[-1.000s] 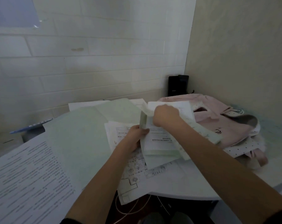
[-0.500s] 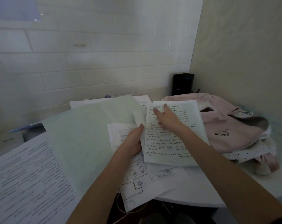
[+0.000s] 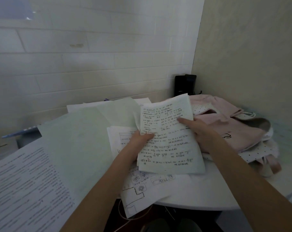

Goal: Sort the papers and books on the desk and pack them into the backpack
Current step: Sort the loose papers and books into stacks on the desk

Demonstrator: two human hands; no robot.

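1. One white desk [image 3: 183, 200], strewn with loose sheets.
2. One pink backpack [image 3: 234, 131] lying at the desk's right, just beside the held sheet.
3. One handwritten sheet [image 3: 168, 141], raised above the desk.
4. Two hands: left hand [image 3: 140, 139] pinches its left edge; right hand [image 3: 198, 129] grips its right edge.

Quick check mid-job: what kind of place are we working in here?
Probably a study corner in a home or dorm. A white desk is pushed into a corner of a painted brick wall, strewn with handwritten notes and printed sheets, with a pink backpack beside them.
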